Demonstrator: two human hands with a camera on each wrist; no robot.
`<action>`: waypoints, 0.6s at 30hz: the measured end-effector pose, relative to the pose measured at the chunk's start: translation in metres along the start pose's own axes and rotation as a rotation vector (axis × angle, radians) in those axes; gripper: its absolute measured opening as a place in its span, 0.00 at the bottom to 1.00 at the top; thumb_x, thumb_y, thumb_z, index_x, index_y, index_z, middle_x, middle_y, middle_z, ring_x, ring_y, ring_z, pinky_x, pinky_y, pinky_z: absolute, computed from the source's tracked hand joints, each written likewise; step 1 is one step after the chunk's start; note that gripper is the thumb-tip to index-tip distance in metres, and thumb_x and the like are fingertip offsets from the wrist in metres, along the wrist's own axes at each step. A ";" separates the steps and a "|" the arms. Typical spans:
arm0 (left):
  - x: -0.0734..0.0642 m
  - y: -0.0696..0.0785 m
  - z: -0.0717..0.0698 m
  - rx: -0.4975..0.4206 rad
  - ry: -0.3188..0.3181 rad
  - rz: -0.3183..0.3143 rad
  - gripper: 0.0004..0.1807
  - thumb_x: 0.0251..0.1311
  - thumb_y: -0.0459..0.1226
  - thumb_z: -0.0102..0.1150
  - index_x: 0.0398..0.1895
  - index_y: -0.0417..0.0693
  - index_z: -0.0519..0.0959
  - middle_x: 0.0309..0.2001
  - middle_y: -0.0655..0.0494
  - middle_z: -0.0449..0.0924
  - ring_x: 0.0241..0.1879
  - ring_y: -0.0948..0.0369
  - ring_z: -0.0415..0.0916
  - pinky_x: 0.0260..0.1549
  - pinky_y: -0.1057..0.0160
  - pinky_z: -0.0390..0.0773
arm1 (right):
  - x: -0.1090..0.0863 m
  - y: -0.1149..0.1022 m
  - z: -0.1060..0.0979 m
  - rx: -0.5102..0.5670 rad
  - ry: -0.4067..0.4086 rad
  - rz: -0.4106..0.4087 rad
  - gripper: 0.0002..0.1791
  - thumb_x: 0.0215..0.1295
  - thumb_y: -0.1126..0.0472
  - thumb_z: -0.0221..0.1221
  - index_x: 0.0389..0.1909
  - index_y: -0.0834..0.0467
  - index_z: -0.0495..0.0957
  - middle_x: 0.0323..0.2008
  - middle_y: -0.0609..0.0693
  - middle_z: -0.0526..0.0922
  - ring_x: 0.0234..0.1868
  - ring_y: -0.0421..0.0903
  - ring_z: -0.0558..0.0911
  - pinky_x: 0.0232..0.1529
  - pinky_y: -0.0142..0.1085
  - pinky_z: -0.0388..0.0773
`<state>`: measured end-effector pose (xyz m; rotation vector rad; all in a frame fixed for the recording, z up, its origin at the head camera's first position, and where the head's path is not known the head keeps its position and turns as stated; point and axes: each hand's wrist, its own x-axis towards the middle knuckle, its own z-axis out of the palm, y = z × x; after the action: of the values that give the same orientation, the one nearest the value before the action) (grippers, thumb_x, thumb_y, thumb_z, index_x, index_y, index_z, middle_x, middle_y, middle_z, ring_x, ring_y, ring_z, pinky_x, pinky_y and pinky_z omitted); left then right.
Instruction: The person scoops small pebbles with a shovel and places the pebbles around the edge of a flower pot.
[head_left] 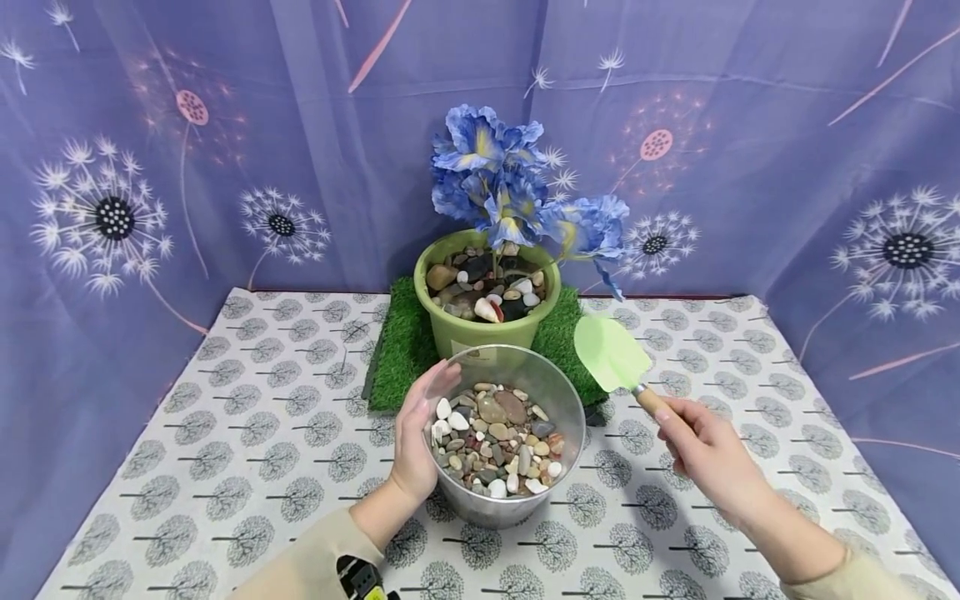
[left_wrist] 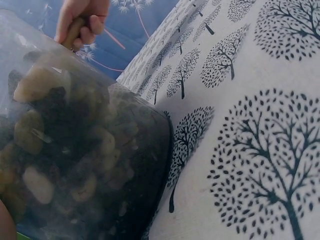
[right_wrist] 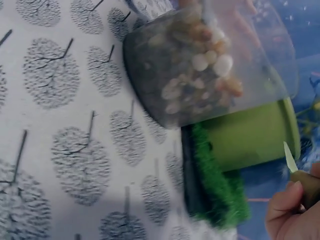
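Observation:
A clear bucket (head_left: 504,508) of mixed pebbles (head_left: 498,433) stands on the patterned cloth in the middle. Against its left side rests my left hand (head_left: 416,433), the fingers extended along the wall and rim. My right hand (head_left: 705,446) grips the wooden handle of a light green trowel (head_left: 611,352), held above the cloth to the right of the bucket. The trowel's blade points up and left, and no pebbles show on it. In the right wrist view the trowel (right_wrist: 289,159) is seen edge-on. Pebbles (left_wrist: 37,185) show through the bucket's wall in the left wrist view.
Behind the bucket, a green pot (head_left: 450,333) with stones and blue artificial flowers (head_left: 510,179) stands on a grass mat (head_left: 401,358). One bloom leans out to the right, above the trowel. A purple dandelion curtain (head_left: 337,150) encloses the back and sides.

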<state>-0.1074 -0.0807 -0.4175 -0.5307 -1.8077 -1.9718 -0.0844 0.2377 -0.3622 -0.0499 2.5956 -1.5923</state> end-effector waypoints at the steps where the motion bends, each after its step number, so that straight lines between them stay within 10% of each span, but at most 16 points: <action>1: 0.000 0.000 0.000 -0.003 -0.003 -0.006 0.28 0.66 0.35 0.23 0.63 0.27 0.62 0.57 0.28 0.69 0.59 0.54 0.72 0.63 0.67 0.66 | -0.001 0.003 0.000 0.014 0.009 0.032 0.26 0.73 0.49 0.43 0.58 0.67 0.67 0.26 0.44 0.67 0.19 0.35 0.64 0.15 0.31 0.69; 18: 0.000 0.000 -0.002 0.025 -0.011 -0.015 0.28 0.67 0.36 0.22 0.64 0.28 0.61 0.58 0.41 0.73 0.59 0.59 0.72 0.63 0.66 0.66 | -0.006 0.046 0.007 0.008 0.057 0.311 0.31 0.73 0.45 0.42 0.63 0.66 0.60 0.28 0.45 0.69 0.19 0.35 0.65 0.16 0.29 0.68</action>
<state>-0.1073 -0.0825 -0.4179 -0.5231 -1.8461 -1.9566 -0.0770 0.2531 -0.4054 0.3855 2.4841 -1.5108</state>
